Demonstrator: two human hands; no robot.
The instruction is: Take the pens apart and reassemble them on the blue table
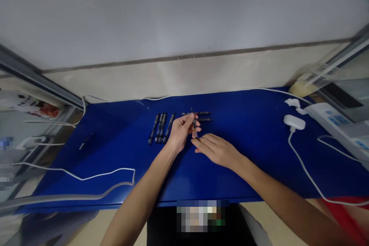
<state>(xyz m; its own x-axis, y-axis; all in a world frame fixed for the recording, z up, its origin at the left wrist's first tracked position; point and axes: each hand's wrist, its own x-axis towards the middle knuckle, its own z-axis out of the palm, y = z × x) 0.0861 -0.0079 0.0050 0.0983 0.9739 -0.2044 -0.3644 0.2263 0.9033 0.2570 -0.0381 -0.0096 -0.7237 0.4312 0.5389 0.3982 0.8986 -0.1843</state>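
Observation:
Above the middle of the blue table, my left hand (181, 128) pinches a dark pen (194, 126), held nearly upright with one end toward the wall. The fingertips of my right hand (217, 148) close on the pen's near end. Just left of my left hand lie several dark pens (161, 127) with clear barrels, side by side and slightly tilted. Behind my hands, two more dark pens or pen parts (205, 119) lie crosswise; my left hand partly hides them.
The blue table (248, 184) meets a pale wall at the back. White cables (106, 172) cross its left side. A white charger (294, 122) with a cord, crumpled tissue (294, 103) and a white device (334, 119) sit at right. A small dark object (86, 141) lies at left.

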